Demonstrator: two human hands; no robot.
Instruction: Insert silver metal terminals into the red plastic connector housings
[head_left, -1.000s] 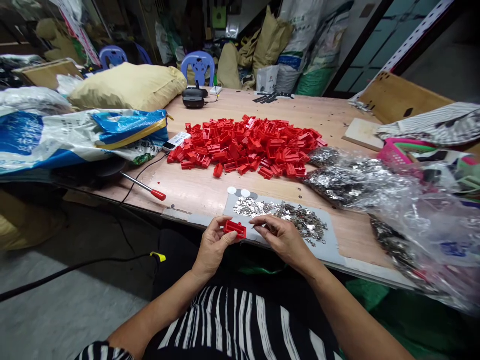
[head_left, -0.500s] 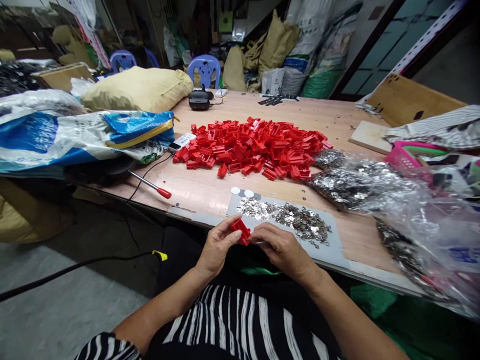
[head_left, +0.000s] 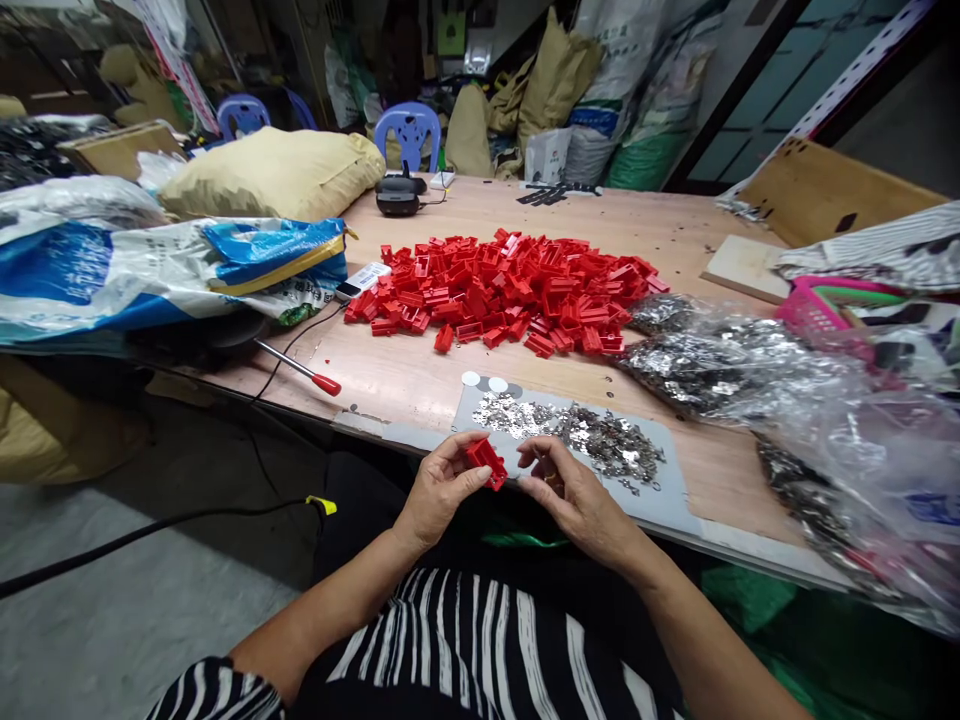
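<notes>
My left hand (head_left: 439, 490) is closed round a small red plastic part (head_left: 486, 462), held just off the near edge of the wooden table (head_left: 420, 375). My right hand (head_left: 574, 495) is beside it, a little to the right, with fingertips pinched together on something too small to make out. Right behind both hands lies a grey sheet (head_left: 660, 490) carrying a heap of small silver metal pieces (head_left: 581, 435). A large pile of the same red plastic parts (head_left: 510, 290) covers the middle of the table.
Clear plastic bags of metal pieces (head_left: 750, 380) lie at the right, with a pink basket (head_left: 817, 305) behind. Blue-and-white sacks (head_left: 172, 275) and a tan sack (head_left: 270, 175) fill the left. A red-handled screwdriver (head_left: 296, 370), a cable and a black device (head_left: 397, 195) are also on the table.
The red part has been turned in my left hand from lying flat to tilted. My right hand met it half a second ago and has now drawn slightly away to the right.
</notes>
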